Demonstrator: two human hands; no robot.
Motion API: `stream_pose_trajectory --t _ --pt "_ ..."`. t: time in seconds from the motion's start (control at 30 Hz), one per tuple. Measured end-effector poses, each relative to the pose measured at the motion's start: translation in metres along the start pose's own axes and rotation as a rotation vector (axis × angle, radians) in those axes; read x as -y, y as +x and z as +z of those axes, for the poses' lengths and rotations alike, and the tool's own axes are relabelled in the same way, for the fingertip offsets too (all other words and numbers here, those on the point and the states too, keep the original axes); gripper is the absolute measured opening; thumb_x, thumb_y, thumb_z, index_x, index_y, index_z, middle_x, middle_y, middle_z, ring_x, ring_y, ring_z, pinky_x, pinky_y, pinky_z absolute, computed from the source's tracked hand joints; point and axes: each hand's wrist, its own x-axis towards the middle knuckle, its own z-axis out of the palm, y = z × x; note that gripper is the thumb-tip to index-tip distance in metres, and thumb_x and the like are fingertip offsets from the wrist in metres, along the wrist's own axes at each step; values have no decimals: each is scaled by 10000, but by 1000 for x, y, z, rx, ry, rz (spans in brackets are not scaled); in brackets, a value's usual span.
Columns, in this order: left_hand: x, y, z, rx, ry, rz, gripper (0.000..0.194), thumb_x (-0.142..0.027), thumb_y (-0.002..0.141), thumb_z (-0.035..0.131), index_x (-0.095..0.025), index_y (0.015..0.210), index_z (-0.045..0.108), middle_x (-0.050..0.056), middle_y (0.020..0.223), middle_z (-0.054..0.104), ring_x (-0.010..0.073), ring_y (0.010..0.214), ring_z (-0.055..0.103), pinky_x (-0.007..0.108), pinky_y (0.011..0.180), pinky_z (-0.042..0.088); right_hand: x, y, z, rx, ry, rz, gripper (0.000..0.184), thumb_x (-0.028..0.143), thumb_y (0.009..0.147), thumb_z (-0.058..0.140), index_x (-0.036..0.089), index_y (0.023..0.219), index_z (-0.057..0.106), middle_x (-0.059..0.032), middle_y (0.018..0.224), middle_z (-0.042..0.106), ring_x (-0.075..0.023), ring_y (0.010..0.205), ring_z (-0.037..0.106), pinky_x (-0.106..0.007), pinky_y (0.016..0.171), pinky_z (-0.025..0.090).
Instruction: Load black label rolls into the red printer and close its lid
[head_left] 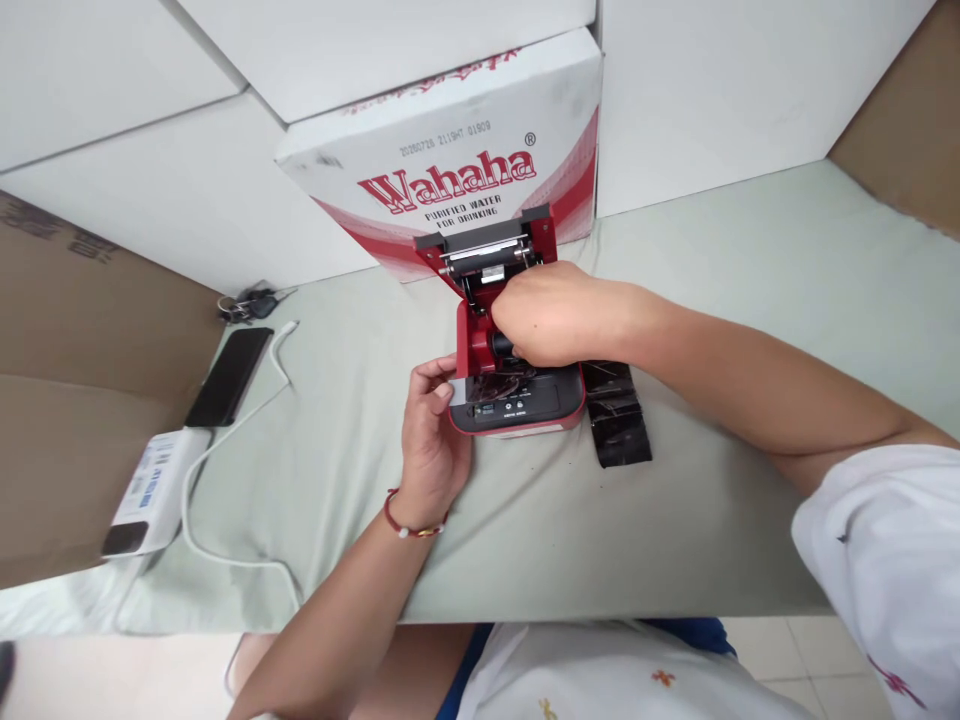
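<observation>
Printer point(517, 400), lid point(487, 240) raised, between left point(436, 420) and right hands point(544, 315).

Red-and-black device point(517, 402), lid open, on cloth point(352, 570).

The upper frame is filled by white panels point(705, 100) (dark seams are seen between some), flanked by brown cardboard point(82, 460); pale floor tiles point(817, 650) are glimpsed at lower right.

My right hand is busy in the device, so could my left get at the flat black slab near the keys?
Probably yes: between the left hand and the flat black slab lie just cloth and a white cable, seemingly low enough to pass over. It must leave the red device first.
</observation>
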Motion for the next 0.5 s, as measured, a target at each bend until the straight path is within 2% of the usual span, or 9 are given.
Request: stream_pose_trajectory --t 0.1,0.17,0.2,0.27,0.33,0.37,0.43,0.5 --pt "0 -4 -5 50 226 451 580 -619 897 872 -368 1400 729 62 1533 644 323 1556 558 487 1262 527 -4 -17 -16 -17 52 -36 282 313 1046 672 147 1199 840 -137 991 794 -249 859 686 -346 714 408" --pt "-4 -7 -8 145 476 752 720 -648 888 885 -411 1531 665 66 1611 604 378 1663 462 601 1369 412 -10 -31 -30 -151 129 -126 264 284 1065 616 162 1109 846 -89 949 787 -194 794 633 -339 721 397" --pt "-7 -8 -8 176 616 870 694 -631 899 881 -401 1522 682 76 1573 640 403 1664 467 655 1398 348 -14 -37 -37 -253 168 -152 284 254 1070 574 158 1058 841 -73 925 778 -174 781 615 -333 740 403" --pt "-12 -11 -8 230 817 925 585 -479 957 856 -368 1512 706 86 1442 744 392 1597 560 692 1402 325 -24 -43 -47 -448 210 -98 356 225 1075 485 146 1059 832 -76 963 784 -171 825 631 -326 796 428" --pt "-16 -13 -6 244 887 940 403 -377 966 841 -360 1367 802 68 1264 828 370 1484 664 706 1388 350 -35 -42 -49 -561 186 45 426 254 1086 427 159 1229 817 -99 1135 808 -210 949 678 -334 853 457" --pt "-18 -14 -5 243 889 954 316 -353 952 849 -370 1268 843 53 1178 852 363 1426 703 713 1380 365 -39 -39 -48 -555 160 88 458 278 1095 406 178 1313 797 -104 1226 807 -231 1014 691 -341 875 467" --pt "-21 -16 -3 245 892 1013 219 -314 922 865 -400 1123 881 23 1037 871 354 1320 756 716 1352 411 -45 -34 -42 -460 114 80 478 332 1112 388 201 1361 775 -108 1296 798 -254 1076 693 -354 894 473" --pt "-26 -18 -2 260 928 1085 273 -260 918 860 -414 1142 883 7 982 880 337 1228 787 690 1309 468 -45 -31 -37 -353 92 22 462 374 1123 400 184 1310 776 -121 1231 799 -255 1038 686 -357 865 460"
